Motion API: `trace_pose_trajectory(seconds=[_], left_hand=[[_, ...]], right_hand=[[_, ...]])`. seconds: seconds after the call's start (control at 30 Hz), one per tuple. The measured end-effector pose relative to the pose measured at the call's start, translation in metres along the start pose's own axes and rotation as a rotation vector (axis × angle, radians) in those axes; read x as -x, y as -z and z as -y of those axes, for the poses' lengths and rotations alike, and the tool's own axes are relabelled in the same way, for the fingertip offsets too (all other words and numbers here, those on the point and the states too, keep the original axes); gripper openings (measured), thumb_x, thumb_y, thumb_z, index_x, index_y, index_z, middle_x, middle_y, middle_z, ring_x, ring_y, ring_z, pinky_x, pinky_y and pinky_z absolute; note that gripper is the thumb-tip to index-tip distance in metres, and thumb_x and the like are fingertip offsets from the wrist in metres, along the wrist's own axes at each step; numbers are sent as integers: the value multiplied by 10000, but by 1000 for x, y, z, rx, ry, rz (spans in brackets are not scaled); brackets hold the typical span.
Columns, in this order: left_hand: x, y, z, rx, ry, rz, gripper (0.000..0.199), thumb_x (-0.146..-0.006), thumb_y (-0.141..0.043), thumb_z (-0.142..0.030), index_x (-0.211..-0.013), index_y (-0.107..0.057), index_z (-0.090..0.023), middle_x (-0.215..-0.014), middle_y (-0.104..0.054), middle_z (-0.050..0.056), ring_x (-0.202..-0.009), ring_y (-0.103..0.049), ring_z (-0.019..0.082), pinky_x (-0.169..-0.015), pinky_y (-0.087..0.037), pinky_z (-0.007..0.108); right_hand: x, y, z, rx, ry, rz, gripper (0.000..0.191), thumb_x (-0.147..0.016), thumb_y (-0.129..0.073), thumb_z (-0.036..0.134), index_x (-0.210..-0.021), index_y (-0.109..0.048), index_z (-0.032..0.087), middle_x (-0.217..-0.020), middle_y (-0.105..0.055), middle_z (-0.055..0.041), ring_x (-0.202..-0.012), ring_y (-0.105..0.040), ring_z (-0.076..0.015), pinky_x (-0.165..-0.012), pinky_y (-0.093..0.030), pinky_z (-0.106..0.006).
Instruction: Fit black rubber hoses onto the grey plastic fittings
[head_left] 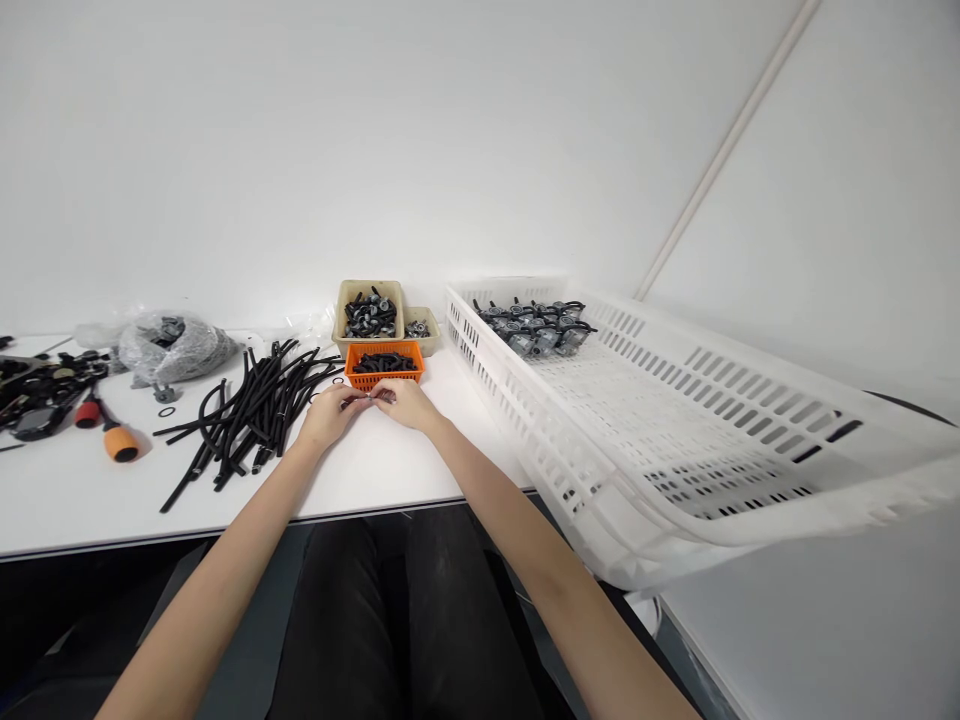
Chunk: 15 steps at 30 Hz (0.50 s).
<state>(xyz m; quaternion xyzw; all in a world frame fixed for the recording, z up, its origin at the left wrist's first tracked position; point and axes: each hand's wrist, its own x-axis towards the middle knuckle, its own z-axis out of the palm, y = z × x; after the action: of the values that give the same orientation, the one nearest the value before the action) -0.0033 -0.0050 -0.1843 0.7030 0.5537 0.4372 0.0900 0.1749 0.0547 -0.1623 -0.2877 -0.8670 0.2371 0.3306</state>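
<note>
My left hand [331, 411] and my right hand [405, 402] meet just in front of an orange basket [385, 381], fingertips pinched together. Between them is a small metallic piece [369, 396], too small to name, gripped from both sides. Short black pieces [385, 362] fill the orange basket. Left of my hands lies a loose heap of black rubber hoses [259, 405]. Behind the basket stands a beige bin [343, 300] holding black and grey parts [371, 313].
A large white crate [517, 420] stands at the right, with several grey parts with black hoses [536, 328] at its far end. A smaller beige bin [431, 340], a plastic bag of parts [180, 350], orange-handled [120, 442] and red-handled [87, 412] tools are on the white table [330, 480].
</note>
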Motion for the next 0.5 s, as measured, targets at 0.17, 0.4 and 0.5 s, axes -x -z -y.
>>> trace_pose_trajectory(seconds=[0.17, 0.4, 0.5], left_hand=[[0, -1, 2, -2, -5, 4, 281, -840, -575, -453, -881, -712, -211, -878, -690, 54, -822, -629, 200, -749, -472, 320], [0, 1, -2, -19, -27, 0, 244, -848, -576, -416, -869, -697, -206, -850, -671, 48, -788, -620, 191, -739, -467, 310], [0, 1, -3, -30, -43, -4, 232, -856, -565, -404, -858, -686, -207, -850, -661, 46, -785, -615, 189, -739, -463, 306]], right_hand=[[0, 1, 1, -23, -17, 6, 126, -770, -630, 125, -870, -700, 161, -813, -696, -25, -712, -598, -126, -709, -473, -248], [0, 0, 3, -58, -7, -4, 122, -767, -626, 122, -867, -692, 152, -835, -699, -34, -735, -613, -131, -720, -484, -249], [1, 0, 4, -58, -19, -7, 137, -761, -628, 119, -879, -691, 146, -825, -697, -37, -737, -621, -136, -718, -491, -253]])
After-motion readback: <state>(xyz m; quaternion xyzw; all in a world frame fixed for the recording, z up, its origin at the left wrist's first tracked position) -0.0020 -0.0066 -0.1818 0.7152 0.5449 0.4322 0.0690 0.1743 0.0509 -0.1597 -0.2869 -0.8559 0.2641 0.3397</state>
